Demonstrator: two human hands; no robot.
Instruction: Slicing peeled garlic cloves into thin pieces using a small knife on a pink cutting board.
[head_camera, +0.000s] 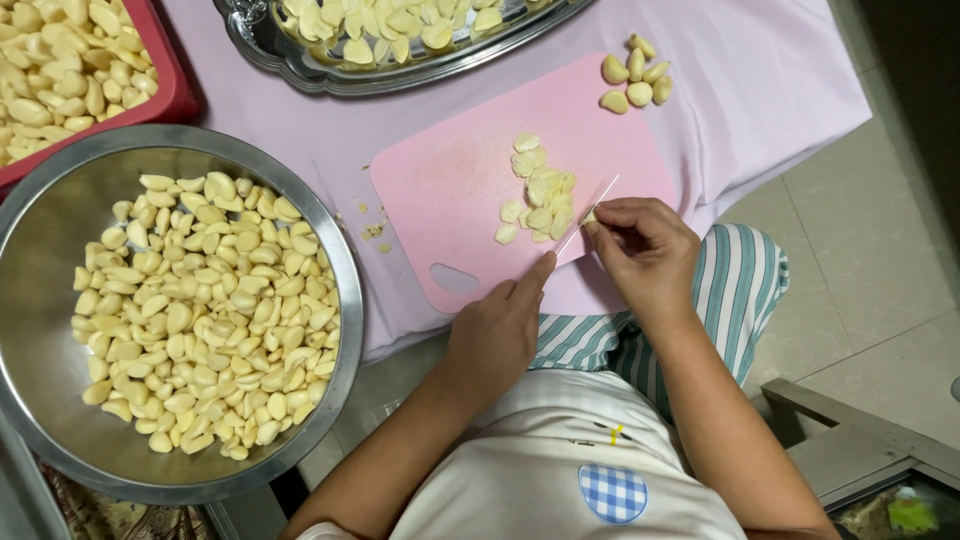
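The right hand (645, 255) is closed around a thin-bladed knife (588, 215), pinching it between thumb and fingers so the blade slants up over the near right part of the pink plastic cutting board (460, 190). The left hand (500, 335) rests flat and loosely open at the board's near edge, its fingertips on the board, holding nothing.

Just left of the blade lies one small heap of sliced pale garlic (538, 195) (roughly a dozen pieces, too overlapped to count exactly). At the board's far right corner, on the lilac cloth (760, 80), sit six whole peeled garlic cloves (634, 78).

Three containers of peeled cloves stand around: one round steel bowl (340, 270) on the left, one red plastic tub (170, 85) at the far left, and one silver oval tray (290, 65) beyond the board.
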